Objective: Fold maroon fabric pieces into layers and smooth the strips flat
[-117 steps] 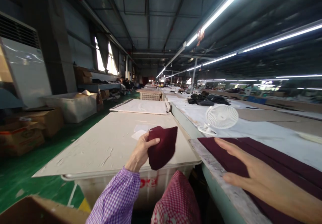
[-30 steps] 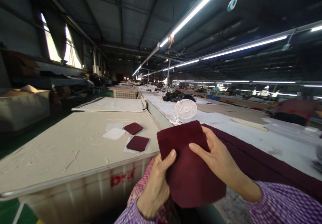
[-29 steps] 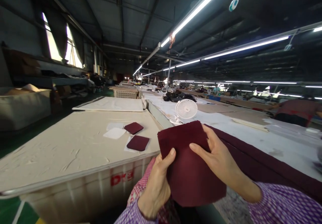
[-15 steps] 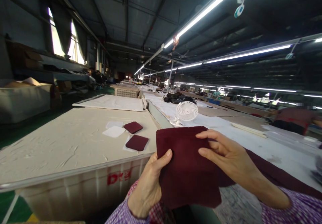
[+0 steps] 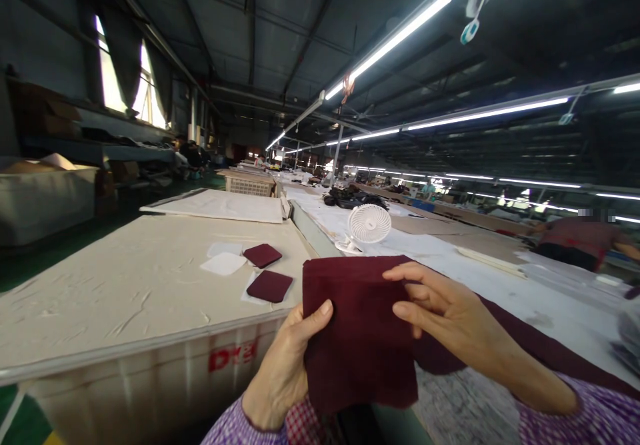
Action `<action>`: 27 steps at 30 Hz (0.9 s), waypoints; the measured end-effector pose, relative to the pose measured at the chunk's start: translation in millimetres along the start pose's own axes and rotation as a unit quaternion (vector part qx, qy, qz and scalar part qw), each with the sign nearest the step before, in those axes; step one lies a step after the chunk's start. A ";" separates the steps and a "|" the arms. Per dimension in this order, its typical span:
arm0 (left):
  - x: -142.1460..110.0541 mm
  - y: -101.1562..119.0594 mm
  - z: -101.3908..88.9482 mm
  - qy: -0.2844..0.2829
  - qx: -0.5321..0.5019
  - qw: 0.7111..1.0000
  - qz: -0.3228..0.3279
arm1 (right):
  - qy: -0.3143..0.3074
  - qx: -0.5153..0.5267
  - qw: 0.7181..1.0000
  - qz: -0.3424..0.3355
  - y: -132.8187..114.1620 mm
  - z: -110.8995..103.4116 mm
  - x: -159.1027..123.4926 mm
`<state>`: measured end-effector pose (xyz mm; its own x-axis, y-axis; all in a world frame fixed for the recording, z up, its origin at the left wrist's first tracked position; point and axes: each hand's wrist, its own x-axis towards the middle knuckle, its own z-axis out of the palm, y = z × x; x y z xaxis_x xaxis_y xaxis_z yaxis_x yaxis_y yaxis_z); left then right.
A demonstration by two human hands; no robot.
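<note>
I hold a dark maroon fabric piece [image 5: 357,338] upright in front of me. My left hand [image 5: 285,372] grips its left edge, thumb on the front. My right hand [image 5: 445,312] pinches its upper right part with the fingers curled over the cloth. Two smaller maroon pieces [image 5: 270,286] [image 5: 263,255] lie on the cream board [image 5: 125,285] to my left, beside white paper pieces [image 5: 223,263]. More maroon cloth [image 5: 530,345] stretches along the long table [image 5: 470,405] on my right.
A small white fan [image 5: 369,225] stands on the long table behind the cloth. A white bin [image 5: 150,385] with red lettering carries the cream board. Another person [image 5: 585,242] works at far right. Boxes and bins [image 5: 45,195] line the left wall.
Earlier my left hand held a small maroon piece over the board; two small pieces now lie there. Over the last second both hands hold the larger piece, which shifted slightly left and down.
</note>
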<state>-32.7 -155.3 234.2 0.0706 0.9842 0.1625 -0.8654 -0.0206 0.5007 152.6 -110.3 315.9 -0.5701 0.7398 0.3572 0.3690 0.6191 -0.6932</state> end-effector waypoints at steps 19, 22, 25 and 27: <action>-3.6 -2.5 0.4 -0.012 0.012 1.000 0.010 | 0.051 -0.057 0.997 -0.023 -0.2 4.8 -2.2; -3.8 -2.7 -0.5 -0.010 0.020 1.000 0.010 | 0.050 -0.051 0.997 -0.026 -1.9 6.1 -0.6; -3.5 -1.8 0.1 0.001 0.018 1.000 0.014 | 0.042 -0.026 0.999 -0.020 -3.4 7.2 0.5; -3.5 -1.2 1.8 0.007 0.011 1.000 0.020 | 0.020 0.010 1.000 -0.002 -4.4 8.7 0.7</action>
<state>-31.0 -159.0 234.5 0.0293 0.9849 0.1707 -0.8557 -0.0635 0.5135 144.3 -114.8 313.8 -0.5409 0.7480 0.3847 0.3526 0.6169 -0.7036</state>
